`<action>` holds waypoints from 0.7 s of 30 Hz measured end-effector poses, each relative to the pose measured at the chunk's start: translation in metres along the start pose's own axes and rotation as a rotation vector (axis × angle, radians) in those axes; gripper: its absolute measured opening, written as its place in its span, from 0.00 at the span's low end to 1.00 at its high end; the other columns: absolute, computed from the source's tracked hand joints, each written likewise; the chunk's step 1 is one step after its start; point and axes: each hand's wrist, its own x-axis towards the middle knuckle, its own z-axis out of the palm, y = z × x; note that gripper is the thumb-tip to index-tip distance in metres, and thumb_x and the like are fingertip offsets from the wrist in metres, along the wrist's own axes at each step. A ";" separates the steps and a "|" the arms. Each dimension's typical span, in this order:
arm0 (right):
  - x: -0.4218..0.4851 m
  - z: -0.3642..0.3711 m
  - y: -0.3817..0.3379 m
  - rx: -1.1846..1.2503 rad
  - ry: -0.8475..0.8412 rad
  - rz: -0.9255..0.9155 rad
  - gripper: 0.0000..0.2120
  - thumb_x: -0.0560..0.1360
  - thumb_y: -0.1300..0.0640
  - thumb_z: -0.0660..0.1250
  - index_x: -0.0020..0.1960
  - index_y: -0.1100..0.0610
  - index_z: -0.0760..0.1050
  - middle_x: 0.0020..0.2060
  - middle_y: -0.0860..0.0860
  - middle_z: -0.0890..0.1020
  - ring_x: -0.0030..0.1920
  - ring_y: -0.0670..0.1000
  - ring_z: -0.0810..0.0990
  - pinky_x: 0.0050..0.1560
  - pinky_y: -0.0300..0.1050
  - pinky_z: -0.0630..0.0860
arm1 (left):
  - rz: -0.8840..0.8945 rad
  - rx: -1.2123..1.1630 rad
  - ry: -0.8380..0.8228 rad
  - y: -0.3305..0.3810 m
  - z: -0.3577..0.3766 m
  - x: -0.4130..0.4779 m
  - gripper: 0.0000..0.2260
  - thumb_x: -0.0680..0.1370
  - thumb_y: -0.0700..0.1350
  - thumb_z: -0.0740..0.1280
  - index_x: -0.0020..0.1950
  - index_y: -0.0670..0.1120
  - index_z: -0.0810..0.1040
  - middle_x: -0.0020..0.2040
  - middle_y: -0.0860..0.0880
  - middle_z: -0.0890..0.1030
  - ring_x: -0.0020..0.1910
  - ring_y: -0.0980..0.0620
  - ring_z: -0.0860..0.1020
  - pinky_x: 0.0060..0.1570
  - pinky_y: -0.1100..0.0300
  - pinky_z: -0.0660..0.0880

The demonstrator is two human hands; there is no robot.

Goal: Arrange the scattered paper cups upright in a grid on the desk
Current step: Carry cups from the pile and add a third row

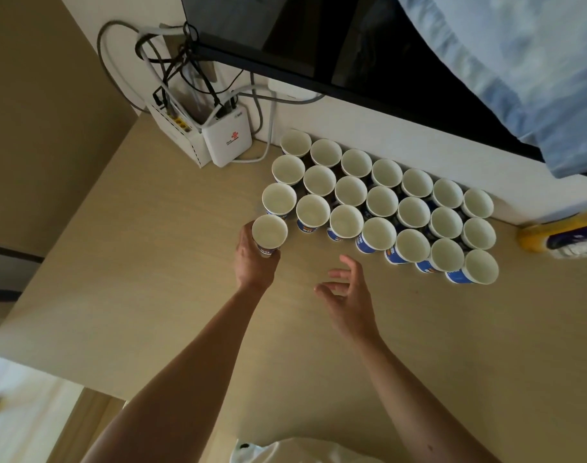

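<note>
Several white paper cups with blue printed sides stand upright in a tight grid [382, 202] on the light wooden desk [151, 295], running diagonally along the white wall. My left hand [253, 259] is closed around one more upright cup [269, 232] at the grid's near left corner, just below the leftmost column. My right hand [347, 292] hovers above the desk in front of the grid, fingers spread and empty, apart from the nearest cups.
Two white router boxes [227, 138] with a tangle of cables sit at the back left against the wall. A dark screen [318, 45] hangs above the cups, blue cloth over its right side. A yellow and blue pack [559, 237] lies at the right.
</note>
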 end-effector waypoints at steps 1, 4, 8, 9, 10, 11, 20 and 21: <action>0.001 0.000 0.000 -0.002 -0.002 0.002 0.34 0.73 0.59 0.75 0.74 0.53 0.64 0.56 0.49 0.78 0.49 0.42 0.82 0.45 0.34 0.76 | 0.001 0.002 -0.002 0.000 0.000 0.001 0.30 0.67 0.38 0.78 0.66 0.45 0.72 0.60 0.47 0.80 0.57 0.44 0.78 0.46 0.59 0.71; 0.004 -0.001 -0.002 0.000 -0.005 0.004 0.33 0.73 0.59 0.75 0.74 0.52 0.64 0.56 0.49 0.78 0.48 0.41 0.82 0.43 0.31 0.75 | 0.013 0.009 -0.004 0.000 0.000 0.002 0.31 0.66 0.38 0.78 0.66 0.46 0.71 0.60 0.48 0.80 0.57 0.43 0.78 0.46 0.57 0.73; 0.007 -0.003 -0.005 0.005 -0.010 0.006 0.34 0.74 0.58 0.76 0.74 0.51 0.64 0.56 0.48 0.78 0.47 0.38 0.82 0.42 0.32 0.75 | 0.015 0.008 -0.002 0.001 -0.001 0.003 0.31 0.66 0.38 0.78 0.67 0.45 0.72 0.61 0.47 0.79 0.57 0.43 0.79 0.48 0.53 0.77; 0.007 -0.004 -0.004 0.005 -0.011 0.007 0.33 0.74 0.58 0.76 0.74 0.51 0.64 0.56 0.47 0.78 0.46 0.37 0.81 0.42 0.32 0.74 | 0.020 0.009 -0.005 0.000 -0.001 0.003 0.32 0.66 0.38 0.78 0.67 0.44 0.72 0.61 0.47 0.79 0.57 0.43 0.78 0.48 0.54 0.76; 0.007 -0.004 -0.004 0.004 -0.011 0.009 0.33 0.74 0.57 0.76 0.74 0.51 0.64 0.56 0.47 0.78 0.46 0.36 0.81 0.42 0.32 0.74 | 0.027 0.009 -0.011 0.000 -0.001 0.002 0.32 0.66 0.38 0.78 0.67 0.44 0.71 0.61 0.47 0.79 0.57 0.43 0.78 0.47 0.56 0.74; 0.007 -0.005 -0.003 0.001 -0.010 0.010 0.33 0.74 0.57 0.76 0.74 0.51 0.64 0.56 0.47 0.78 0.46 0.36 0.81 0.41 0.32 0.74 | 0.031 0.008 -0.017 0.000 -0.002 0.002 0.32 0.65 0.37 0.78 0.67 0.43 0.71 0.61 0.46 0.79 0.57 0.43 0.78 0.47 0.58 0.73; -0.009 -0.017 0.009 0.060 0.042 0.048 0.32 0.74 0.56 0.76 0.73 0.49 0.64 0.55 0.46 0.79 0.47 0.38 0.81 0.42 0.33 0.74 | -0.127 0.012 -0.025 -0.006 -0.015 -0.039 0.42 0.64 0.38 0.81 0.74 0.42 0.64 0.67 0.44 0.73 0.63 0.45 0.74 0.62 0.52 0.73; -0.011 -0.022 0.010 0.074 0.058 0.049 0.32 0.74 0.57 0.75 0.72 0.49 0.65 0.55 0.46 0.79 0.47 0.38 0.81 0.41 0.33 0.74 | -0.143 0.009 0.002 -0.002 -0.017 -0.052 0.42 0.65 0.38 0.81 0.74 0.41 0.64 0.67 0.43 0.72 0.64 0.43 0.73 0.64 0.50 0.72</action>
